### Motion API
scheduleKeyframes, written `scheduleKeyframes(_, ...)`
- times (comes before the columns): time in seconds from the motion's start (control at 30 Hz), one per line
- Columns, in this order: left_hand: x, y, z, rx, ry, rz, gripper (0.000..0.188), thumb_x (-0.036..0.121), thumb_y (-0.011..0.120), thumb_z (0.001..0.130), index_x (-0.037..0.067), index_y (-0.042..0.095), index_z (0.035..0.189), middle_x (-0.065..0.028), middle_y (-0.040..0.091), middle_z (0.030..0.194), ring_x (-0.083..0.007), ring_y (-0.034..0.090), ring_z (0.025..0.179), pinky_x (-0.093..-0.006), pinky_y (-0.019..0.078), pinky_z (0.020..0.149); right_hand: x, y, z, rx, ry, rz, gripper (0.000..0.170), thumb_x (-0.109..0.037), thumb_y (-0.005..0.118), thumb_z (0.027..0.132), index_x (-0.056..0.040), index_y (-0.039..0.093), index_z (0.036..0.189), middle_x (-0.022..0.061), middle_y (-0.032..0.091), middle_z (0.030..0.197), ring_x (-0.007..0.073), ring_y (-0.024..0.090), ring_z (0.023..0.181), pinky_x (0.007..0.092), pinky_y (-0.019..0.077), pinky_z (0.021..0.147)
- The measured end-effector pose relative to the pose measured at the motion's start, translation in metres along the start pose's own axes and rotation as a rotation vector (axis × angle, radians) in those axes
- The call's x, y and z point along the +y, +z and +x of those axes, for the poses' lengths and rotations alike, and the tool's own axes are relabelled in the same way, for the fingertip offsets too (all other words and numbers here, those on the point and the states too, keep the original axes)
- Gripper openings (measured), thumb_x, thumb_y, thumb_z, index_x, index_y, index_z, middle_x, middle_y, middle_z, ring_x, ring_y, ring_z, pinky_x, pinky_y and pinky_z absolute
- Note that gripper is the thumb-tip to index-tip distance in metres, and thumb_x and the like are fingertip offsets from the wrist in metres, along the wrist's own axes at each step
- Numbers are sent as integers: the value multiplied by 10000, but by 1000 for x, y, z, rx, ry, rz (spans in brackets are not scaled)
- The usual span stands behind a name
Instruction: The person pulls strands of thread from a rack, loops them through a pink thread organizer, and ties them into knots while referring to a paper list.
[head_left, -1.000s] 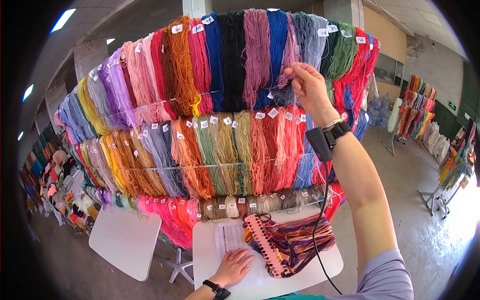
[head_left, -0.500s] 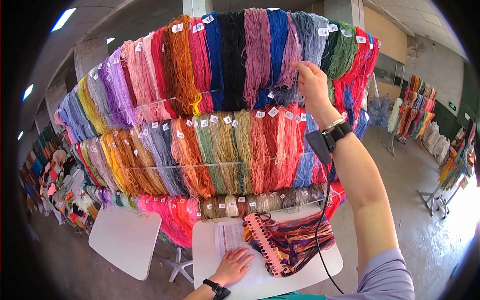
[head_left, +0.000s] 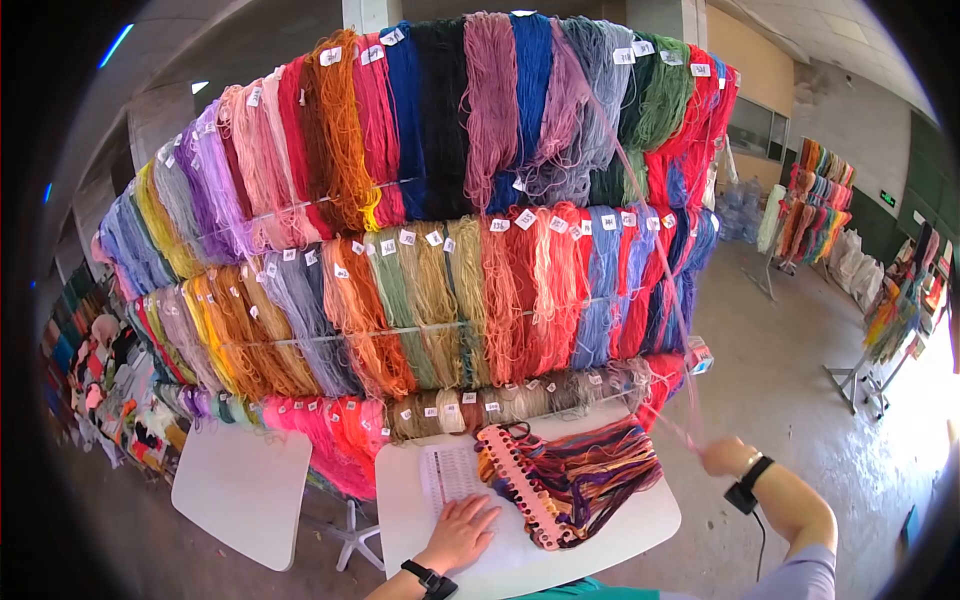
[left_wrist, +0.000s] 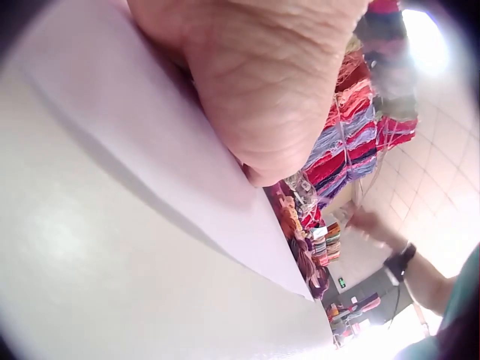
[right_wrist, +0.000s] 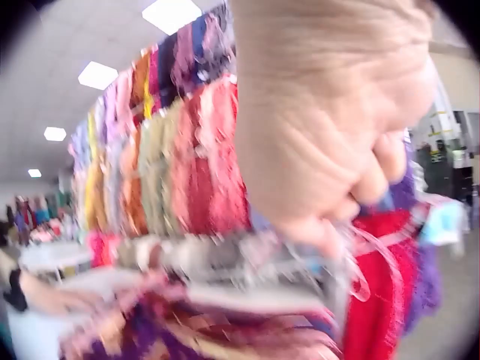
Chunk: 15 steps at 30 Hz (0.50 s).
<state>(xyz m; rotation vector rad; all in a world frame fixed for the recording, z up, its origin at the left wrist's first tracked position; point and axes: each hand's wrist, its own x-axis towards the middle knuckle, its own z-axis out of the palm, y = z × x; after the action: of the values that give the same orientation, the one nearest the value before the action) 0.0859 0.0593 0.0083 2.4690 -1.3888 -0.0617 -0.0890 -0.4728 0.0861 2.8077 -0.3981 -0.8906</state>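
My right hand [head_left: 728,457] is low, beyond the right edge of the white table [head_left: 640,535], its fingers curled around a mauve-pink yarn strand [head_left: 667,265]. The strand runs taut from the mauve skein [head_left: 562,110] on the top rail down to that hand. In the right wrist view, pale pink yarn loops [right_wrist: 367,281] hang by the curled fingers. My left hand [head_left: 458,535] lies with fingers spread on a printed paper sheet [head_left: 450,470]. Beside the sheet is a pink perforated thread card [head_left: 522,490] with multicoloured threads [head_left: 610,475] tied along it.
A tall rack of labelled yarn skeins [head_left: 440,290] rises in tiers behind the table. To the left stands a second white tabletop [head_left: 240,490]. Smaller yarn stands [head_left: 815,210] are on the right, past bare floor. A black cable [head_left: 763,545] hangs from the right wrist camera.
My right hand has come down from the top-rail skein to beside the table, drawing a long mauve-pink strand with it. The head view has shifted slightly. The left hand stays on the sheet.
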Motion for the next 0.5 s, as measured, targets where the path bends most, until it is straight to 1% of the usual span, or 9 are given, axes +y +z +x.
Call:
scheduleKeyframes(0.07,0,-1,0,-1,2,1,517,351,546,937,226,481,1435,-93,414,1514,-308,347,1420,-575,250,1143,28,42,-23,-343,172,13,299,-174,612,803,-111,746,1062,110,737,1022,288,705,1000,412,555,807)
scheduleKeyframes(0.1,0,-1,0,2,4,3,519,350,548,936,225,482,1435,-94,415,1513,-308,347,1420,-575,250,1143,39,46,-27,-436,198,73,297,-220,659,805,-129,752,1072,75,723,906,223,696,840,353,533,713)
scheduleKeyframes(0.2,2,-2,-1,0,3,11,524,346,555,930,219,483,1434,-97,419,1508,-312,355,1414,-577,252,1141,62,22,-20,-449,118,657,225,-250,692,821,-102,746,982,28,654,776,140,589,670,312,468,600)
scheduleKeyframes(0.27,1,-1,0,3,4,12,523,347,550,932,220,484,1435,-92,420,1510,-309,358,1414,-573,248,1146,46,-29,-13,-31,-71,1423,185,-259,683,862,-77,705,884,-16,555,689,84,448,569,275,366,500)
scheduleKeyframes(0.3,0,0,-1,6,3,9,520,351,542,936,223,483,1437,-87,419,1514,-304,358,1416,-567,244,1152,30,-65,-6,161,-110,1757,195,-226,619,927,-72,631,806,-15,541,672,78,449,541,257,333,467)
scheduleKeyframes(0.33,0,1,-1,9,1,7,518,355,535,940,226,483,1439,-82,419,1518,-299,357,1419,-562,239,1157,26,-100,10,213,-223,2073,218,-222,580,967,-83,600,800,-27,497,622,65,407,483,233,282,429)
scheduleKeyframes(0.4,0,2,-2,13,1,13,520,352,539,938,228,483,1439,-82,420,1517,-299,360,1418,-559,241,1157,-14,-203,-2,381,-369,2223,185,-177,559,992,-93,600,832,-70,418,544,50,348,410,219,221,381)
scheduleKeyframes(0.43,0,2,-2,15,0,17,520,351,541,936,229,483,1439,-82,420,1517,-299,361,1417,-558,243,1158,-23,-238,9,444,-576,2278,123,-182,589,987,-91,626,913,-74,421,561,43,347,432,217,219,393)
scheduleKeyframes(0.5,0,1,-2,19,-3,3,521,349,544,934,232,483,1438,-80,421,1517,-299,362,1416,-558,246,1158,-53,-309,5,702,-827,2138,188,-171,646,958,-48,654,1100,-77,458,641,26,355,491,207,242,440)
